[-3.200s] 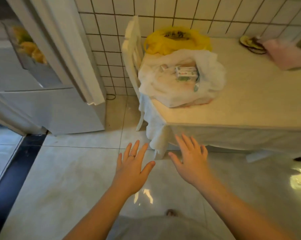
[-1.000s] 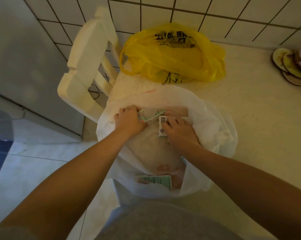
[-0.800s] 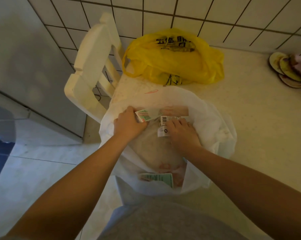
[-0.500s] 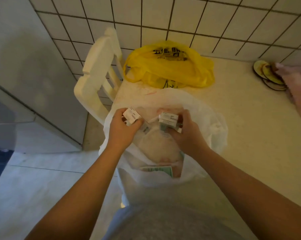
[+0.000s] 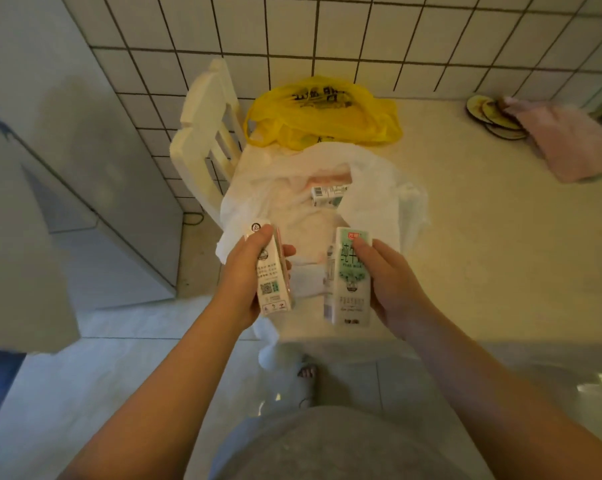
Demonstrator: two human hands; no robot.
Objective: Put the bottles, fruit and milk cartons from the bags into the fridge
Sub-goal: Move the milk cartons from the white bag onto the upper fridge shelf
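Head view, and both hands are loaded! The left hand (image 5: 247, 271) has its fingers (image 5: 262, 238) curled round the left carton (image 5: 273, 287), thumb across the face and the others behind it. The carton stands upright, top end away from the body. The right hand (image 5: 393, 285) clamps the right carton (image 5: 349, 282) the same way, holding the side with the green printed front towards the camera. Both cartons hang in the air just at six o'clock of the white bag (image 5: 379, 188), apart from each other and clear of the table (image 5: 483, 237).

A third carton (image 5: 327, 194) lies on its side inside the bag's mouth. The yellow bag (image 5: 323, 112) sits at twelve o'clock of the white one, against the tiles. The fridge (image 5: 95, 202) waits off at nine o'clock, past the chair (image 5: 206, 133).

How will these handle? They are small paperboard bricks, stiff at the corners, and each looks light enough for one hand. The coated skin may be slick, and the broad faces will likely give if squeezed hard. A firm hold across the middle of the body, as both hands have now, looks right for the carry to nine o'clock.
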